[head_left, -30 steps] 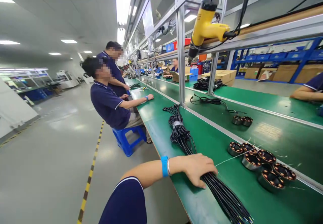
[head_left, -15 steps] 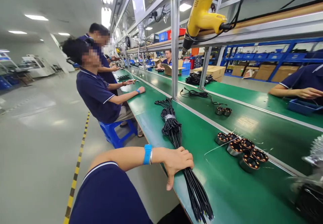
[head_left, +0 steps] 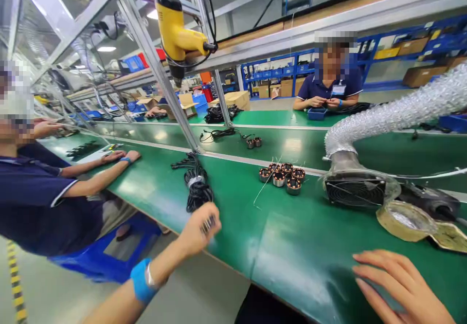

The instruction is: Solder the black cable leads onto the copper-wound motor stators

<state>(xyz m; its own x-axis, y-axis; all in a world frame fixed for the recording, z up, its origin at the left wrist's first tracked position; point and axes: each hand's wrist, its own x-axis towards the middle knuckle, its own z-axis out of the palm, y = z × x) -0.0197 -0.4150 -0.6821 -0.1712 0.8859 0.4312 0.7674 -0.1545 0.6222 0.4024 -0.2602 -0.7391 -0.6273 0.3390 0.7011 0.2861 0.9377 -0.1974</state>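
My left hand (head_left: 200,227) is closed in a fist just above the table's front edge, around the near part of the black cable bundle (head_left: 199,195). Dark cable ends show between its fingers, and a pale tie wraps the bundle farther back. At the lower right, my right hand (head_left: 397,282) has its fingers spread over the green table (head_left: 292,246) and holds nothing. Several ring-shaped copper-wound parts (head_left: 279,178) stand in a cluster between and beyond my hands, with thin pale strands beside them.
A fan duct (head_left: 355,192) and a tape roll (head_left: 406,219) lie at the right. A yellow heat gun (head_left: 177,37) hangs from the frame. One person (head_left: 32,192) sits at left, another (head_left: 330,83) across the table.
The view has swung right. My left hand has gone from lying across the cables to a fist around them, and the loose ends no longer stretch along the table. My right hand has appeared.
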